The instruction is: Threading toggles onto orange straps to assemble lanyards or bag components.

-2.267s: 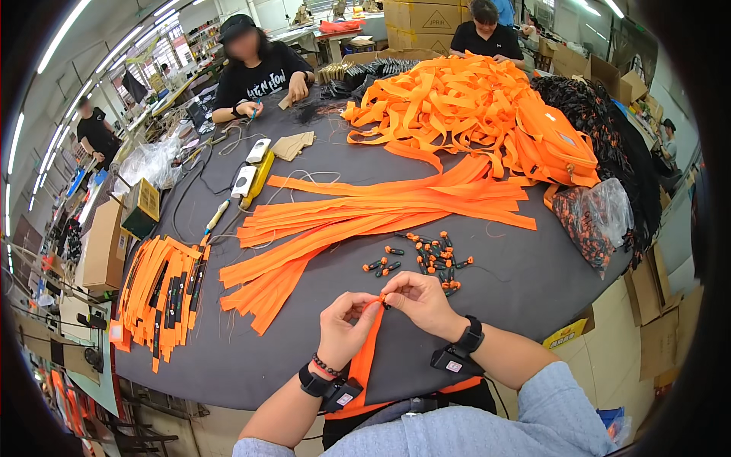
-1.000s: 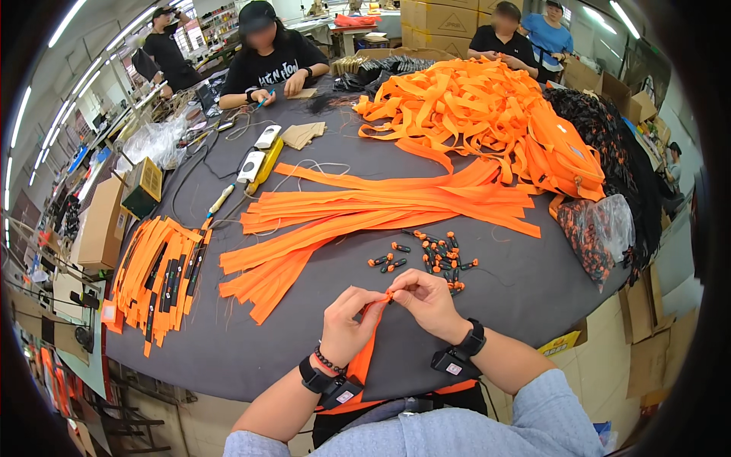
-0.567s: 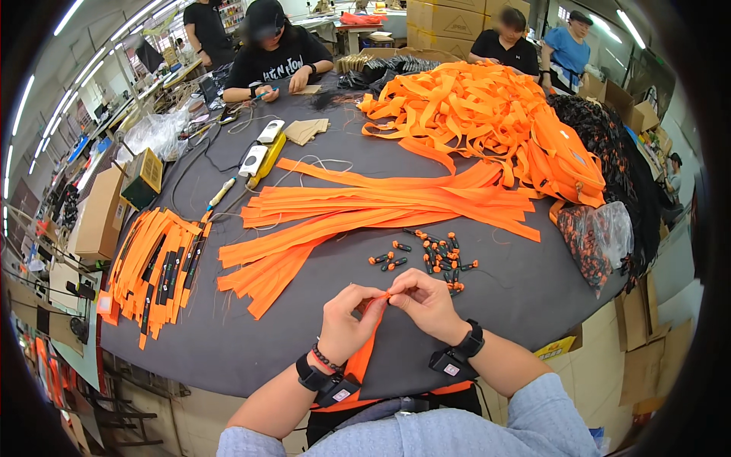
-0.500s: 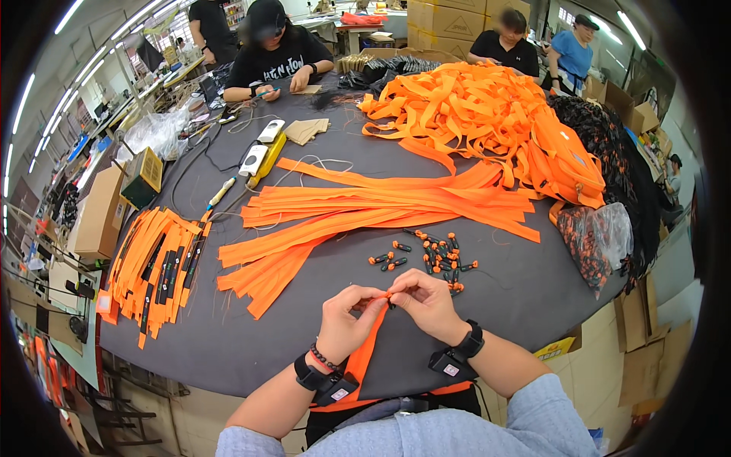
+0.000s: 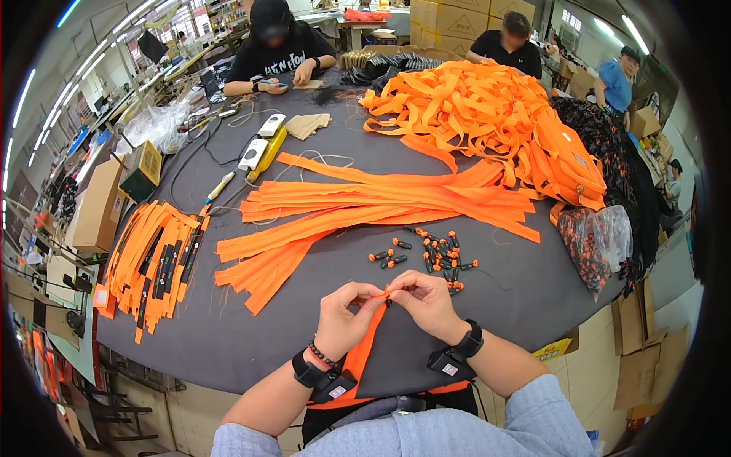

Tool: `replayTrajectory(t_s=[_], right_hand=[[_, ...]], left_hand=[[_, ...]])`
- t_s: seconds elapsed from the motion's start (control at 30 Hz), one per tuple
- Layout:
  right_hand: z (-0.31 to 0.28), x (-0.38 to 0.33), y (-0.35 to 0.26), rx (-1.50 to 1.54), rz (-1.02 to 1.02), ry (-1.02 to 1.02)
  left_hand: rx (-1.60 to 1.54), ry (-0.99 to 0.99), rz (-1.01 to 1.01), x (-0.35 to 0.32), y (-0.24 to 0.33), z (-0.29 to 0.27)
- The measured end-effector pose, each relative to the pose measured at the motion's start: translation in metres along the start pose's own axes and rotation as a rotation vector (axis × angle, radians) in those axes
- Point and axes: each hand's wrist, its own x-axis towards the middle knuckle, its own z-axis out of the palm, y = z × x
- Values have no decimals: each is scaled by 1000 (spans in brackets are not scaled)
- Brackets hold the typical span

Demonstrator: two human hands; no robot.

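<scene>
My left hand point(image 5: 347, 311) and my right hand point(image 5: 426, 305) meet above the near part of the table, thumbs and fingertips pinched together. Between them is the upper end of an orange zipper tape point(image 5: 364, 352), which hangs down toward my lap. A small dark piece shows just under the fingertips; its exact form is hidden. Just beyond my right hand lies a loose heap of dark zipper pulls with orange cord loops point(image 5: 445, 253). Long orange zipper tapes point(image 5: 320, 215) lie in a fanned bundle farther off.
On the grey table point(image 5: 251, 346), shorter orange strips with black parts point(image 5: 156, 263) lie at left, near a power strip point(image 5: 265, 152). A tangled orange pile point(image 5: 464, 107) and a plastic bag point(image 5: 598, 240) stand at right. Several co-workers are on the far side.
My hands stay pinched at the same tape end, with hardly any shift. Across the table, a co-worker at far right has turned and moved a little to the right.
</scene>
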Motion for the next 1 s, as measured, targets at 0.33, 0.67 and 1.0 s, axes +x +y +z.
replayTrajectory(t_s=[0.33, 0.67, 1.0], right_hand=[[8, -1, -15, 109, 6, -24], [7, -2, -12, 123, -82, -33], [2, -2, -13, 27, -70, -65]], left_hand=[[151, 64, 223, 2, 13, -1], [224, 51, 264, 0, 12, 1], [195, 23, 215, -1, 10, 3]])
